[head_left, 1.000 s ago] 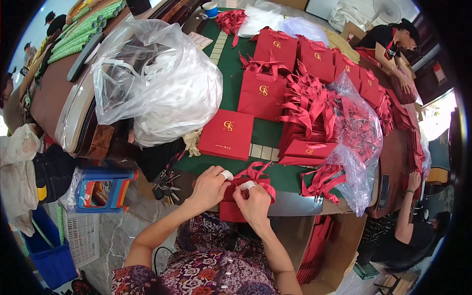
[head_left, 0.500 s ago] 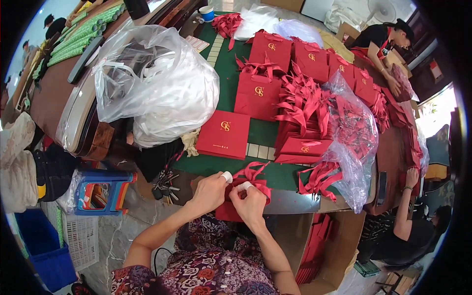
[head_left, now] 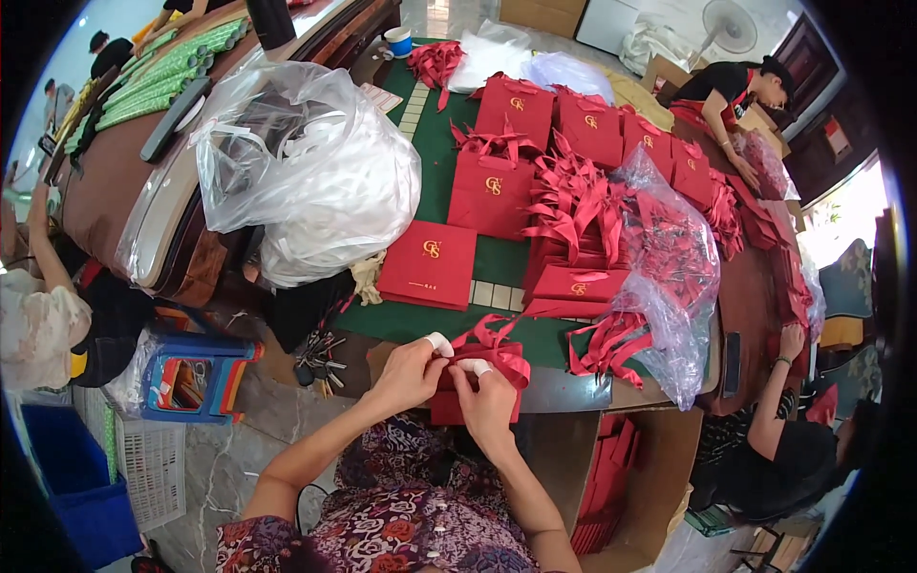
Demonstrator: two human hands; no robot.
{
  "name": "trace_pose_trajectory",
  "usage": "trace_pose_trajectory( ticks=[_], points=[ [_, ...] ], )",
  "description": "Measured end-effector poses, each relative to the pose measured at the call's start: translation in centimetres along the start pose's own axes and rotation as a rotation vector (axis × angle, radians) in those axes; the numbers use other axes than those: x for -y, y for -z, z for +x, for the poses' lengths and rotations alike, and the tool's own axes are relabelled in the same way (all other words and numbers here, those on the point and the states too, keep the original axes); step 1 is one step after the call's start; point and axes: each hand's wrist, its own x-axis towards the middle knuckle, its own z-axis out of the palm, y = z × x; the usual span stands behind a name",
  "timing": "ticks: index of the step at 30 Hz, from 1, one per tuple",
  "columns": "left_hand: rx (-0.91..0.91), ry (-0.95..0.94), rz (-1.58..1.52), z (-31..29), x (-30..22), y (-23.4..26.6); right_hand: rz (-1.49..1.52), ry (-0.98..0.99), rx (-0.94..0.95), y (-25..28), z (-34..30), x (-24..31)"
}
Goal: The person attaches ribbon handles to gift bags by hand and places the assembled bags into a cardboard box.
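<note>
A small red paper gift bag (head_left: 445, 409) with red ribbon handles (head_left: 508, 357) is between my hands at the near edge of the table. My left hand (head_left: 409, 374) pinches the bag's upper edge from the left. Close beside it, my right hand (head_left: 485, 393) pinches the ribbon at the same edge, thumb and index finger together. White covers sit on a fingertip of each hand. My fingers hide the exact spot where ribbon and bag meet. Just beyond lies a flat red bag (head_left: 427, 265) with gold print.
Finished-looking red bags (head_left: 489, 195) stand in rows on the green tabletop (head_left: 435, 329), beside a clear plastic bag of ribbons (head_left: 673, 253). A large clear bag of white material (head_left: 330, 181) is at left. A cardboard box (head_left: 659, 477) holds red bags by my right. Co-workers handle bags at right.
My hands have drawn closer together, and both thumbs now nearly meet at the bag's upper edge. The whole view has shifted slightly.
</note>
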Motion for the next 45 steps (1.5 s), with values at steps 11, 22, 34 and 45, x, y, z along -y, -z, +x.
trace_pose_trajectory(
  ticks=[11, 22, 34, 45],
  points=[
    [-0.01, -0.157, 0.185, -1.2, -0.5, -1.8, -0.208, 0.208, 0.269, 5.0, 3.6, -0.7],
    [-0.024, -0.353, 0.142, -1.5, -0.2, -3.0, 0.169, -0.097, 0.798, 5.4, 6.8, -5.1],
    [0.014, -0.194, 0.108, -1.3, -0.3, -2.6, 0.261, -0.363, 0.298, 2.1, 4.9, -5.0],
    [-0.127, 0.011, 0.088, 1.1, -0.9, -1.9, -0.101, -0.29, -0.076, 8.2, 4.4, -7.0]
  ],
)
